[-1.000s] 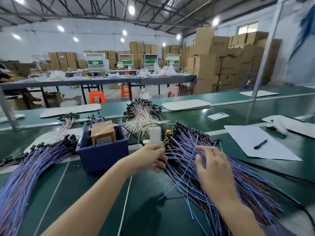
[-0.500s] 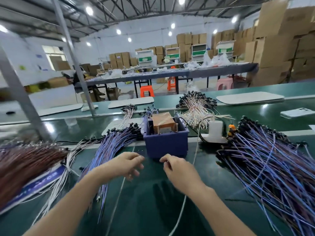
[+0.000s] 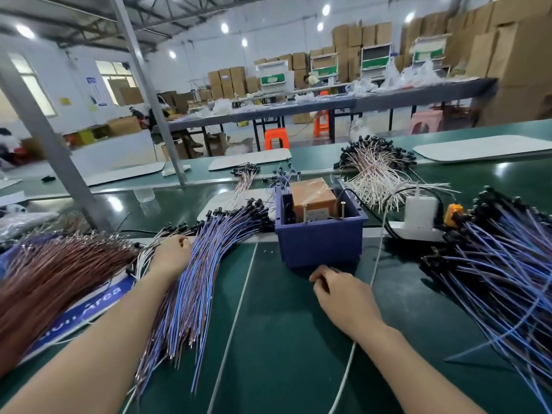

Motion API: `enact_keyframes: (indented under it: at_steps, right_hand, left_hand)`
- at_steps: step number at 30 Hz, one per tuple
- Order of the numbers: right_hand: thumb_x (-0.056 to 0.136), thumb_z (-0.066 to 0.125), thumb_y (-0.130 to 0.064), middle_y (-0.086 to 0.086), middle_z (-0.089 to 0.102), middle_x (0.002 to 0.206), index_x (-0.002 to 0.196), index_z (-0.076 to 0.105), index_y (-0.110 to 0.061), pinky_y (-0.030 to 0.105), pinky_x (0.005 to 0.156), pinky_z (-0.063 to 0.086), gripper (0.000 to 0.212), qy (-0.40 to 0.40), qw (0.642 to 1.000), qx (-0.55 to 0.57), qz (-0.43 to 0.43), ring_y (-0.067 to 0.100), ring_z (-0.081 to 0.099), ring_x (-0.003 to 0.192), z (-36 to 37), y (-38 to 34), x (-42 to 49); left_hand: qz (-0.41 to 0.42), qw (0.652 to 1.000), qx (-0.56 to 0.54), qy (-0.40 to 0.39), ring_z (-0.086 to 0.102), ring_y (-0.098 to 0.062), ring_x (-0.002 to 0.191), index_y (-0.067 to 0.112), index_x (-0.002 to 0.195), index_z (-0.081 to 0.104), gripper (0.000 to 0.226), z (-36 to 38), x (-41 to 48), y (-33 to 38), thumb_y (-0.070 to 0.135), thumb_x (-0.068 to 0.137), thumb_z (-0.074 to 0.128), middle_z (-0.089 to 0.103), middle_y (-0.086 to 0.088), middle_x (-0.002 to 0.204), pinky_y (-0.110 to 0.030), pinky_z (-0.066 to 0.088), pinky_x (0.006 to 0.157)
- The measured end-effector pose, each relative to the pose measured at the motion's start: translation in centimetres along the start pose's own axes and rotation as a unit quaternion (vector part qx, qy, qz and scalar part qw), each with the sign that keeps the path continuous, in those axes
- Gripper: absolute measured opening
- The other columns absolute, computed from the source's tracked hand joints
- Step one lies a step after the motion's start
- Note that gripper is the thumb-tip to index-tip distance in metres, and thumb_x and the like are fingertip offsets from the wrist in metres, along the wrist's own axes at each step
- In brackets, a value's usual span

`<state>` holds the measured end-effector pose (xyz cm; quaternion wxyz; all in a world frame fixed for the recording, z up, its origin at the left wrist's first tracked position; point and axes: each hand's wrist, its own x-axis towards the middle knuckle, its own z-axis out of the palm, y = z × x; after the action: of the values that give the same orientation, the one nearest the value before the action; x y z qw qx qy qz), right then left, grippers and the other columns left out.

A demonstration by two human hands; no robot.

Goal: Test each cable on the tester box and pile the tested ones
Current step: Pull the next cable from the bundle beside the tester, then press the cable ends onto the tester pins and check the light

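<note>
1. Head view, placement: the box [image 3: 319, 231] sits mid-bench as the station hub, so everything is taken relative to it. Left of the box lies a fanned pile [image 3: 191, 279] of blue-violet cables, plugs pointing toward the box; I judge this the tested pile. Right of the box a larger, looser heap [image 3: 507, 279] waits, probably untested
2. The left hand [image 3: 171, 258] rests palm-down on the near-left pile, fingers curled over the wires; whether it pinches one cable or only presses them flat I cannot tell
3. The right hand [image 3: 343, 291] sits on the belt just in front of the box, loosely closed with knuckles up; a thin white cord [image 3: 377, 264] passes beside it, and I cannot tell if anything is gripped
4. Materials: the box is a rigid blue plastic bin holding a tan taped block [image 3: 312, 194] and two upright metal pins. The cables are thin, limp, glossy-sleeved strands with small black moulded plugs. Further left of the box lie stiffer-looking brown wires [image 3: 56, 276]. The belt [image 3: 283, 354] is smooth dark green, slightly shiny
</note>
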<state>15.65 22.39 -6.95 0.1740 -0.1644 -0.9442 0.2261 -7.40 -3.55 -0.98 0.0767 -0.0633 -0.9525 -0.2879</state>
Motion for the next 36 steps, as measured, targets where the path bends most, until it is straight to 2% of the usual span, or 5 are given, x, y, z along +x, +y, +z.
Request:
enact_keyframes:
  at_steps: [5,15,27,31,36]
  right_hand:
    - [0.098,0.048,-0.035,-0.015,0.059,0.063,0.099,0.059,-0.043,0.02,0.05,0.032,0.014,0.004,0.996,0.084,0.038,0.002,0.054,0.059,0.1,1.0,0.9]
    - [0.096,0.052,-0.031,-0.014,0.061,0.065,0.095,0.06,-0.042,0.024,0.052,0.036,0.014,0.029,0.988,0.137,0.06,0.004,0.057,0.063,0.5,1.7,2.0]
    - [0.095,0.052,-0.029,-0.016,0.063,0.069,0.094,0.062,-0.039,0.019,0.048,0.032,0.014,0.063,0.984,0.142,0.089,0.002,0.056,0.061,0.6,1.8,2.5]
    - [0.095,0.052,-0.027,-0.015,0.064,0.067,0.091,0.063,-0.039,0.016,0.044,0.033,0.016,0.075,0.981,0.155,0.087,0.003,0.057,0.058,0.7,1.8,2.5]
    - [0.095,0.051,-0.023,-0.015,0.063,0.063,0.082,0.061,-0.041,0.014,0.044,0.037,0.024,0.088,0.973,0.196,0.089,-0.001,0.058,0.062,0.7,1.8,2.5]
  left_hand:
    - [0.001,0.999,0.039,-0.028,0.062,-0.037,0.104,0.003,0.118,0.067,0.031,1.7,1.7,0.8,0.017,0.104,0.042,0.068,-0.023,0.116,-0.039,0.047,0.089]
    - [-0.015,0.992,0.118,-0.042,0.06,-0.04,0.108,-0.004,0.105,0.065,0.032,3.2,4.5,2.0,0.015,0.104,0.039,0.064,-0.027,0.118,-0.045,0.049,0.096]
    - [-0.13,0.988,-0.08,0.021,0.056,-0.035,0.126,-0.006,0.132,0.055,0.037,2.4,5.1,3.4,0.007,0.104,0.036,0.057,-0.024,0.137,-0.033,0.044,0.096]
    - [-0.133,0.942,-0.283,0.118,0.055,-0.022,0.114,0.0,0.138,0.039,0.035,1.4,4.2,4.5,0.009,0.106,0.028,0.053,-0.019,0.139,-0.032,0.042,0.094]
    - [-0.024,0.923,-0.351,0.153,0.065,-0.023,0.09,0.014,0.116,0.033,0.016,-2.1,1.8,9.2,0.027,0.11,0.024,0.063,-0.016,0.113,-0.04,0.057,0.082]
